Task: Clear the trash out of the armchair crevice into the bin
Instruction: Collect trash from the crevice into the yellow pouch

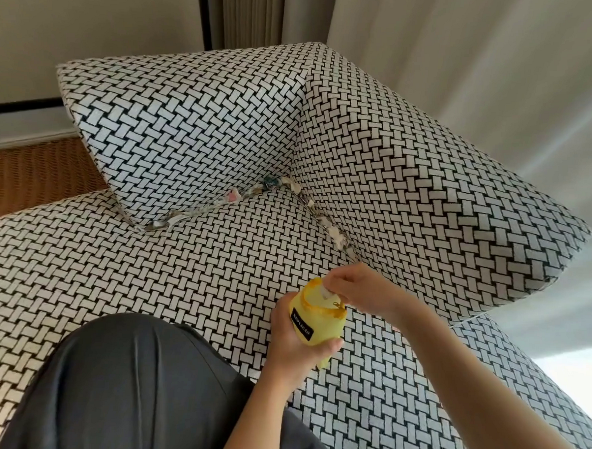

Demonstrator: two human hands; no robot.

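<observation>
Yellow soft bin (318, 322) clamped in my left hand (294, 343); right hand (361, 293) pinches white paper scrap (326, 293) at its mouth. Drop well inside rim. Crumpled crevice trash (233, 196) lies beyond my fingertips.

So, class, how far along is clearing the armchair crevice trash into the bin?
Done: unclear; what the yellow bin already holds is hidden. In hand: the right hand pinches a white scrap at the bin's mouth, while the left hand grips the bin. Left: most of it, with trash wedged along the back crevice and the side crevice.
</observation>
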